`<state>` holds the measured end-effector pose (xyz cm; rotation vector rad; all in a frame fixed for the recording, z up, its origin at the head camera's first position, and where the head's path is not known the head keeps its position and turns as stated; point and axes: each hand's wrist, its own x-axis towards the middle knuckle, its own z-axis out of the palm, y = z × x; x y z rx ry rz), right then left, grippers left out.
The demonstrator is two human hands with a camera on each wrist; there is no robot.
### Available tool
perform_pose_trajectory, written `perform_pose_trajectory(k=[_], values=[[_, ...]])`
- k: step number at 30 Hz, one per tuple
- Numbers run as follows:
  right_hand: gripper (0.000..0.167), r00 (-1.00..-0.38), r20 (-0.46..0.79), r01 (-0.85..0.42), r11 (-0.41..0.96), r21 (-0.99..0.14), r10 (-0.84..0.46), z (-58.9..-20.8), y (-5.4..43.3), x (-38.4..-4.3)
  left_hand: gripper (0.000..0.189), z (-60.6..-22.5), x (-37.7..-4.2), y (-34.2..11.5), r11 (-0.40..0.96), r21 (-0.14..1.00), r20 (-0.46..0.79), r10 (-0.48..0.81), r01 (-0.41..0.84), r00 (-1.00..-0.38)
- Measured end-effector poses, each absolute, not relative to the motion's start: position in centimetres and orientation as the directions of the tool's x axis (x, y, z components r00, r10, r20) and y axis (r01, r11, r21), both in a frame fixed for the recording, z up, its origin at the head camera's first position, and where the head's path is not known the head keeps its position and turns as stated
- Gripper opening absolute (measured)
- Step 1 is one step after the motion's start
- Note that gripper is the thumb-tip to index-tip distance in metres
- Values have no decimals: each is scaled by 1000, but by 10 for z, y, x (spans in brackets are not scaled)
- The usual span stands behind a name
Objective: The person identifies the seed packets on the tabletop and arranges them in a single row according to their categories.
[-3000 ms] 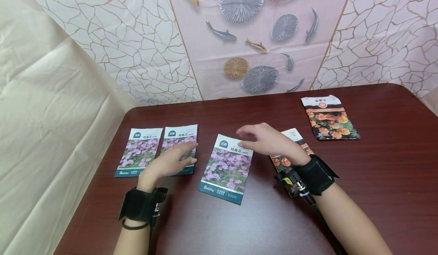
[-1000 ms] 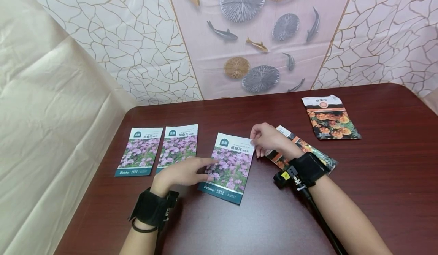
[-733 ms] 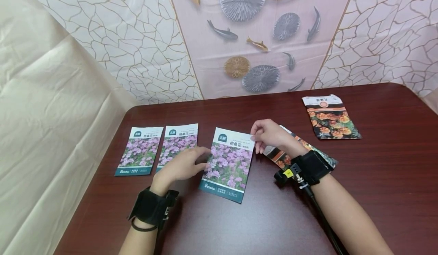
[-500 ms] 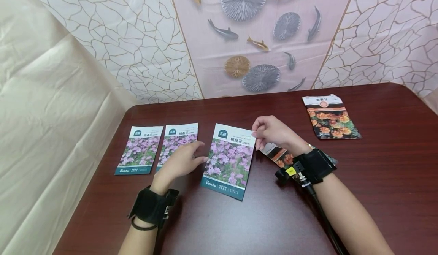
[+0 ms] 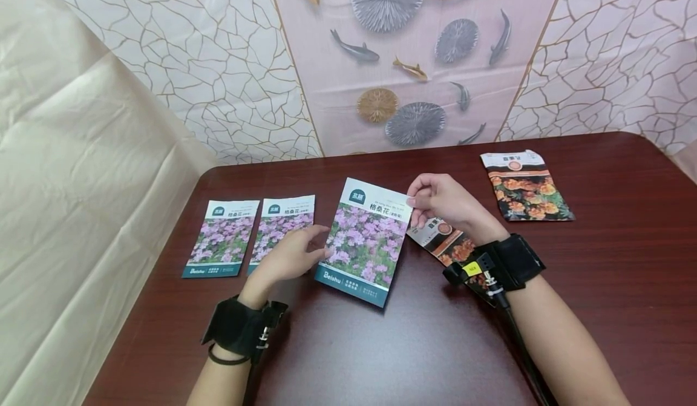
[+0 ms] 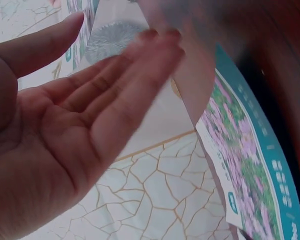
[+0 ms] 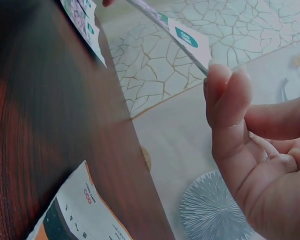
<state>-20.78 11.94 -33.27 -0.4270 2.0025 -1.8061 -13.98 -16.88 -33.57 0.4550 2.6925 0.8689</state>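
My right hand (image 5: 451, 205) pinches the upper right corner of a purple-flower seed packet (image 5: 362, 242) between thumb and fingers. In the right wrist view this packet (image 7: 187, 42) appears nearly edge-on, raised off the table. My left hand (image 5: 291, 253) is beside the packet's left edge, its fingers loosely extended and the thumb apart; the left wrist view shows the palm (image 6: 65, 135) with nothing gripped. Beneath my right hand and wrist lies an orange-flower seed packet (image 5: 456, 250), partly covered. A second flat purple-flower packet (image 5: 283, 219) is partly hidden behind my left hand.
Another purple-flower packet (image 5: 222, 236) lies at the left of the dark red table (image 5: 348, 357). At the back right rests a second orange-flower packet (image 5: 527, 191), slightly creased. A patterned cloth (image 5: 218, 79) hangs behind the table, and a pale cloth (image 5: 65, 182) along the left.
My right hand has taken the middle purple-flower packet by its corner and raised it away from me. My left hand reached onto that packet, then drew back to its left edge.
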Motion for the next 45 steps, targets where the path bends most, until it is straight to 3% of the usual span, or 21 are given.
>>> perform_pose_trajectory(k=[6, 13, 22, 30, 36, 45], values=[[8, -891, -51, 25, 63, -998, -450, -329, 120, -206, 35, -334, -141, -169, 640, 761, -192, 381, 109, -904], [17, -902, -49, 50, 8, -999, -428, -331, 119, -206, 29, -331, -142, -172, 540, 839, -185, 383, 57, -905], [28, -862, -134, 98, 99, -990, -489, -340, 107, -203, 33, -328, -142, -174, 474, 880, -146, 259, -6, -955], [20, -795, -154, 68, 166, -984, -586, -348, 93, -195, 32, -329, -145, -173, 450, 892, -145, 181, -49, -973], [8, -785, -137, 64, 140, -988, -604, -354, 85, -193, 36, -331, -146, -172, 460, 886, -153, 160, -64, -975], [3, -775, -160, 88, 146, -985, -611, -359, 82, -191, 51, -334, -146, -171, 507, 856, -207, 161, -99, -965]])
